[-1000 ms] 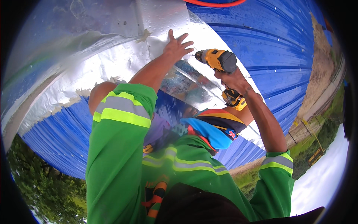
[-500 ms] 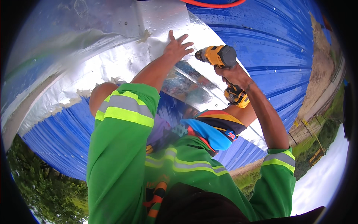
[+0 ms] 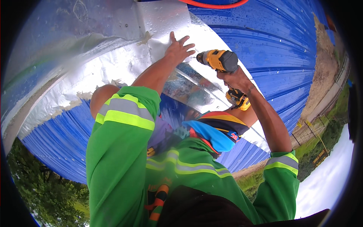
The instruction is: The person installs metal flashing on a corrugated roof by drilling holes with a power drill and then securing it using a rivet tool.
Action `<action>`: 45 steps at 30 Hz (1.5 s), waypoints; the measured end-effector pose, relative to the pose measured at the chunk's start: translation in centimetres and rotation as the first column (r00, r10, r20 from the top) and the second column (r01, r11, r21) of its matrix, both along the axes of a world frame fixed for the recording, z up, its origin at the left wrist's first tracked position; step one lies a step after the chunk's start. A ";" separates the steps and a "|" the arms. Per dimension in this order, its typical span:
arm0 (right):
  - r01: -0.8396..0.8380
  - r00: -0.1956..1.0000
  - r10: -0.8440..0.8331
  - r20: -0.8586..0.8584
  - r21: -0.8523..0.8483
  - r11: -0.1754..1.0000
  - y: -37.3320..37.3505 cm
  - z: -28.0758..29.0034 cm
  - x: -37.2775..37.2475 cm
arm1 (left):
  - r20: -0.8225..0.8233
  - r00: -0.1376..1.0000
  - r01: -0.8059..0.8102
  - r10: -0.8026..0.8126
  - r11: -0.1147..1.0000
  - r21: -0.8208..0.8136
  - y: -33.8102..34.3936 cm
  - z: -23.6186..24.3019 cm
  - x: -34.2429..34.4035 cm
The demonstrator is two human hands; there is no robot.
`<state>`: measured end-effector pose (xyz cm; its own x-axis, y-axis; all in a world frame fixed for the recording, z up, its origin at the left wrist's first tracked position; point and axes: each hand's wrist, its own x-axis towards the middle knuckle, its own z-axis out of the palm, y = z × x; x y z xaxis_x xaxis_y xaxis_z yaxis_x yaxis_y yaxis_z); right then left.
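Observation:
My left hand lies with fingers spread on a silver metal sheet, which has water drops and a seam. My right hand grips a yellow and black cordless drill by its handle. The drill points left, its chuck just right of my left fingers; a small thin tip shows at the chuck, touching or very near the silver metal, which I cannot tell apart. The drill's battery hangs below my right hand, in front of my bare leg.
Blue ribbed roofing surrounds the silver strip on the right and lower left. A red hose curves along the top. My knees and colourful shorts are beneath my arms. Beyond the roof edge are dirt, grass, a fence, trees and cloudy sky.
My left hand and the drill in my right hand have shifted only very slightly. The spread fingers and the grip on the drill look the same.

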<state>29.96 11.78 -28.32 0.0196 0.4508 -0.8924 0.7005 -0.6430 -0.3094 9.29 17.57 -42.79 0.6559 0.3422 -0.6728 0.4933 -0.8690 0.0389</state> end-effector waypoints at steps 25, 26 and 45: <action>-0.015 0.999 0.021 -0.044 0.115 0.993 -1.2 0.1 0.0 | 0.061 0.998 -0.017 0.015 0.999 0.035 -0.1 -0.1 -0.4; -0.019 0.999 0.025 -0.047 0.113 0.993 -1.2 -0.1 0.1 | 0.059 0.998 -0.022 0.020 0.999 0.033 -0.1 -0.2 -0.4; -0.177 0.983 0.172 0.055 0.107 0.978 -0.6 -0.9 0.3 | 0.103 0.994 -0.044 0.035 0.996 0.081 -0.4 -1.3 -0.6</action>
<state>30.23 11.19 -29.26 -0.0291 0.5468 -0.8367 0.8140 -0.4728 -0.3373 8.73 17.16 -44.13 0.7040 0.4210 -0.5720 0.5245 -0.8512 0.0191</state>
